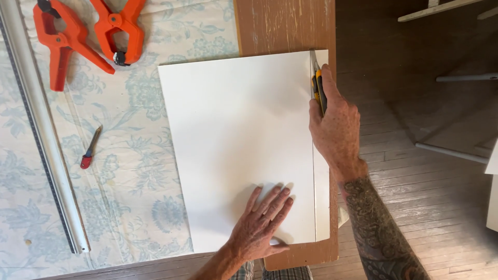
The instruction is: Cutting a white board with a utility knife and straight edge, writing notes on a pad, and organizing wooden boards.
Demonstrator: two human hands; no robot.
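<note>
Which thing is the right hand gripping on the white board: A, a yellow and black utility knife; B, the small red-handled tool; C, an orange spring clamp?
A: the right hand grips the yellow and black utility knife at the white board's right edge.

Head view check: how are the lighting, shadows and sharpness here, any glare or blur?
Head view: soft even light; white board bright, not blown out; faint shadow beside left hand; right hand and knife sharp; floor darker at right; no motion blur.
</note>
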